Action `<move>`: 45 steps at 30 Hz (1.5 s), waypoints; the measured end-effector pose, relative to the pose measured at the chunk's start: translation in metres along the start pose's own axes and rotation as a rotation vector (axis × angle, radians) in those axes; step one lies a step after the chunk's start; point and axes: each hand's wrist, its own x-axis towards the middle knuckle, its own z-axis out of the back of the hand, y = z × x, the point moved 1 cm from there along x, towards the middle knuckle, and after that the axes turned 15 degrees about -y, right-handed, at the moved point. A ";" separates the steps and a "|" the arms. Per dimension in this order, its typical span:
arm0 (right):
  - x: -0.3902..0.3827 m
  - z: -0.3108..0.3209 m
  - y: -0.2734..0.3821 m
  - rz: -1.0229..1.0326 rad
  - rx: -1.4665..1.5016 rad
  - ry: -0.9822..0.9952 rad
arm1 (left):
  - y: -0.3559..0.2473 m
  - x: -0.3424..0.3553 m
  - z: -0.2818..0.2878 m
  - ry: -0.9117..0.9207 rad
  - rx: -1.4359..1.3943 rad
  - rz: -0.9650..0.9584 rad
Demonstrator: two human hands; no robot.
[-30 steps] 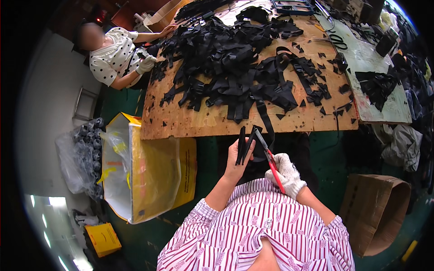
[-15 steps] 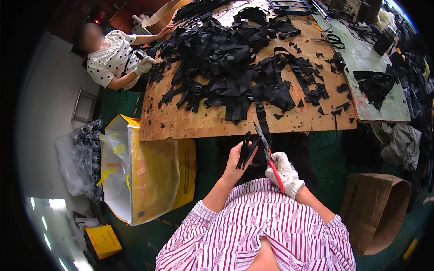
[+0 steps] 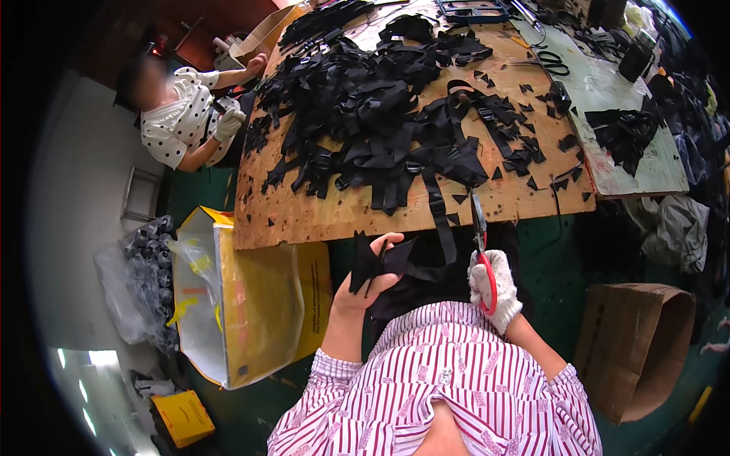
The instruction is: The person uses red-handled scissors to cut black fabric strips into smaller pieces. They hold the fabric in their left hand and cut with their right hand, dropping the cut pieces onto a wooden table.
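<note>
My bare left hand (image 3: pixel 356 295) is closed around several black webbing strap pieces (image 3: pixel 397 257), whose ends fan out between thumb and fingers just off the table's front edge. My right hand (image 3: pixel 499 287), in a white knitted glove, grips scissors (image 3: pixel 480 237) by their red handles. The blades point away from me toward the table edge, apart from the pieces in my left hand. Between my hands, a black strap (image 3: pixel 439 216) with a buckle hangs over the edge. Beyond it spreads a large pile of black straps (image 3: pixel 357 121).
The wooden table (image 3: pixel 296 216) carries small black offcuts and black-handled scissors (image 3: pixel 553 64). Below left stands a yellow bag (image 3: pixel 262 304), and at lower right a cardboard box (image 3: pixel 620 349). A co-worker in a dotted top (image 3: pixel 181 114) sits at the far left.
My left hand has moved left and the strap pieces in it have spread out. My right hand has shifted right with the scissors, away from the left hand.
</note>
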 end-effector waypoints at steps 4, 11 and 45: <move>-0.001 0.003 0.002 0.025 0.074 -0.004 | -0.013 0.000 -0.006 0.079 -0.307 0.046; -0.002 -0.001 0.006 0.051 -0.006 -0.007 | 0.005 0.002 -0.034 -0.595 0.313 0.072; 0.006 0.031 0.014 0.176 0.372 -0.058 | -0.036 0.152 -0.091 -0.027 1.075 -0.901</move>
